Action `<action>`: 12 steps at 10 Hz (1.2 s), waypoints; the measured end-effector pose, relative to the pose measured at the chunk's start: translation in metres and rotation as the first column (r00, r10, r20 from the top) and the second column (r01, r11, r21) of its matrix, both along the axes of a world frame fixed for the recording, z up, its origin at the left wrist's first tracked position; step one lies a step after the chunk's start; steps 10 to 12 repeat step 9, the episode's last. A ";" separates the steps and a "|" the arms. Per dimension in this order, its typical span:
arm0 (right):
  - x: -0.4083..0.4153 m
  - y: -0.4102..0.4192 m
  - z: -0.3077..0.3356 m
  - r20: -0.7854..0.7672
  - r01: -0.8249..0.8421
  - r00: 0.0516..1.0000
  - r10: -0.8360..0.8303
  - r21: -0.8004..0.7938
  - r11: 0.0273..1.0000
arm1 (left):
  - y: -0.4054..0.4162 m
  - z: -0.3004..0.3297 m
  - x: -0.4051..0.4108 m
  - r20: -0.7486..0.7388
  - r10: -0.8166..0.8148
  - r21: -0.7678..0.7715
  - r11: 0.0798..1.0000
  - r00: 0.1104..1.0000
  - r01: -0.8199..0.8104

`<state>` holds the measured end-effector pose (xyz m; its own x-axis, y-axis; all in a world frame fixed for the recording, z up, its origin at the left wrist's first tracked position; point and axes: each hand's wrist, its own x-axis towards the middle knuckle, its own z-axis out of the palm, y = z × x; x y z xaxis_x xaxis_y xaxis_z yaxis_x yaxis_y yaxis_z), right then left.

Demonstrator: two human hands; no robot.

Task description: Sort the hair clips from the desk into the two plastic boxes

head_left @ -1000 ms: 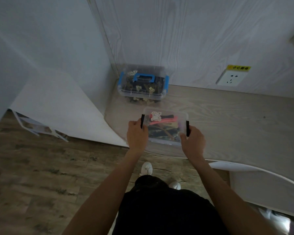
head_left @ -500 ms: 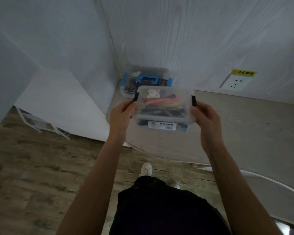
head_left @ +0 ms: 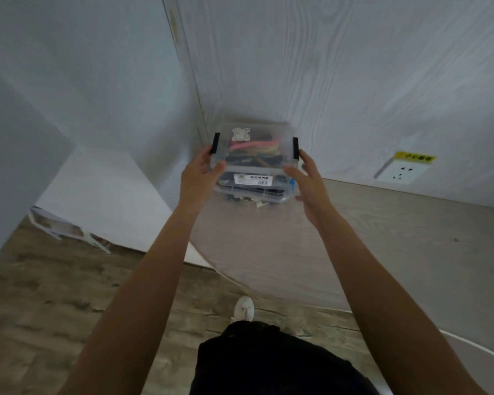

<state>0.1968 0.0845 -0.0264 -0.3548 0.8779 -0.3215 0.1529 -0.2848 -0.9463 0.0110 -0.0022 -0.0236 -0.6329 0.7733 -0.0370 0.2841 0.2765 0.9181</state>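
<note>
A clear plastic box (head_left: 254, 166) with black side latches and a cartoon sticker on its lid is packed with hair clips, one of them pink (head_left: 251, 144). It sits on top of the second clear box (head_left: 268, 196), whose blue latch shows at the right. Both are in the desk's far left corner against the wall. My left hand (head_left: 200, 172) grips the top box at its left latch. My right hand (head_left: 308, 178) holds its right end, with the thumb on the front corner and the fingers by the latch. No loose clips show on the desk.
The pale wooden desk (head_left: 354, 238) has a curved front edge and meets wood-grain wall panels. A wall socket (head_left: 401, 173) with a yellow label (head_left: 415, 157) sits at the right. The wooden floor and a white folded frame (head_left: 69, 232) lie at the left.
Both hands lifted the black-latched box off the desk's front, carried it away from me to the corner, and set it on top of the blue-latched box.
</note>
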 end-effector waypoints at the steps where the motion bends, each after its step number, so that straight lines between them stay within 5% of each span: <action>1: -0.001 0.000 -0.002 -0.024 -0.030 0.999 0.029 -0.078 0.996 | 0.002 -0.008 -0.003 0.066 0.018 -0.109 0.994 0.998 -0.010; 2: -0.007 -0.002 -0.003 -0.040 -0.016 0.999 0.014 -0.049 0.999 | 0.002 -0.016 -0.005 0.067 0.025 -0.131 0.991 0.997 -0.016; 3: -0.015 -0.002 -0.007 -0.047 -0.017 0.999 0.015 -0.031 0.999 | -0.003 -0.022 -0.003 -0.178 0.051 -0.027 0.998 0.983 -0.057; 4: -0.030 -0.005 -0.006 -0.053 -0.028 0.998 0.026 -0.033 0.999 | -0.007 -0.028 -0.005 -0.493 0.021 0.046 0.999 0.870 0.002; 5: -0.046 -0.009 -0.008 -0.042 -0.040 0.998 0.040 -0.015 0.999 | -0.006 -0.034 -0.013 -0.646 -0.051 -0.030 0.999 0.762 0.041; 8: -0.063 -0.004 -0.011 0.012 -0.088 0.996 0.089 -0.058 0.994 | -0.008 -0.035 -0.038 -0.697 -0.138 -0.143 0.988 0.704 0.053; 9: -0.060 -0.004 -0.002 0.078 0.014 0.997 -0.019 0.068 0.998 | -0.006 -0.031 -0.039 -0.676 -0.113 -0.094 0.993 0.728 0.067; 12: -0.060 -0.004 -0.002 0.078 0.014 0.997 -0.019 0.068 0.998 | -0.006 -0.031 -0.039 -0.676 -0.113 -0.094 0.993 0.728 0.067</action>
